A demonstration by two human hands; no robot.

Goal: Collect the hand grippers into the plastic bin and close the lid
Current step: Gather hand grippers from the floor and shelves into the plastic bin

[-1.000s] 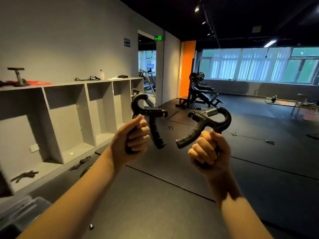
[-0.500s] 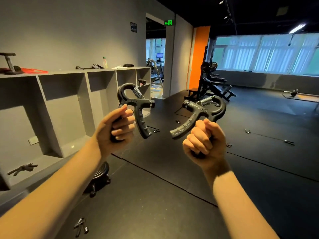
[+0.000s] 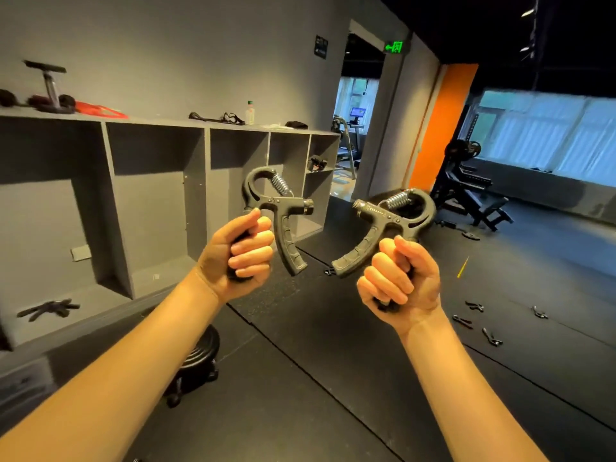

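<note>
I see left hand point(image 3: 245, 251) fisted round one handle of hand gripper point(image 3: 283, 208), other handle free, spring up. Right hand point(image 3: 400, 281) has same grip on second hand gripper point(image 3: 383, 225). Both held mid-air at centre, free handles angled toward each other, apart. Loose grippers point(image 3: 491, 336) scattered on floor point(image 3: 300, 395), right side. Shelf point(image 3: 206, 131) far left.

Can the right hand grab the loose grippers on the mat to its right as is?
Probably not yet. The right hand grips a hand gripper, raised well above the mat. The floor grippers lie uncovered on it, so the way looks free once it empties.
</note>
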